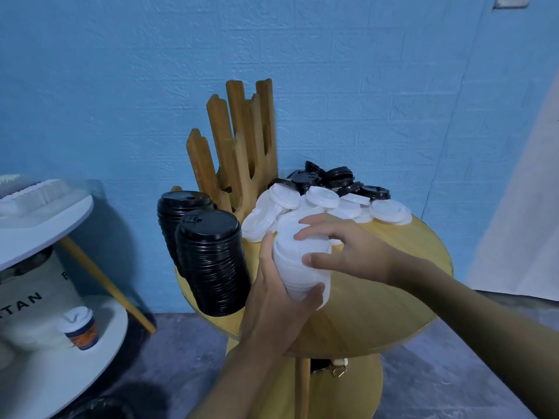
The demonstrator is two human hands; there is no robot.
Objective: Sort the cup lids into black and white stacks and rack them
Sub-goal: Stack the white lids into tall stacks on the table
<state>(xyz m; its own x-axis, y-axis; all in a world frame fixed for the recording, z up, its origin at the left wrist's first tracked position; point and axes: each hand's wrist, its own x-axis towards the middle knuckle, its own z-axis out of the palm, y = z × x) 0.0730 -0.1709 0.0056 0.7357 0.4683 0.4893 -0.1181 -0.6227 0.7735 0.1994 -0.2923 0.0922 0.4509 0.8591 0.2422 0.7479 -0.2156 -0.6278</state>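
Lids (320, 196) lie loose at far side; left hand (272, 297) grips white stack (292, 261) over table (378, 297), right hand (348, 252) curled round its top, apparently squaring it for rack (239, 140); black stacks (211, 261) stand at left.

Round wooden table (378, 297) bears a rack (242, 146), black lid stacks (211, 261) and loose lids (320, 198).

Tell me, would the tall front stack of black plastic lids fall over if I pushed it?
Probably yes. The front stack of black plastic cup lids is tall and narrow and looks tilted, so a sideways push could topple it. It stands near the edge of the round yellow wooden table, so lids could drop off.
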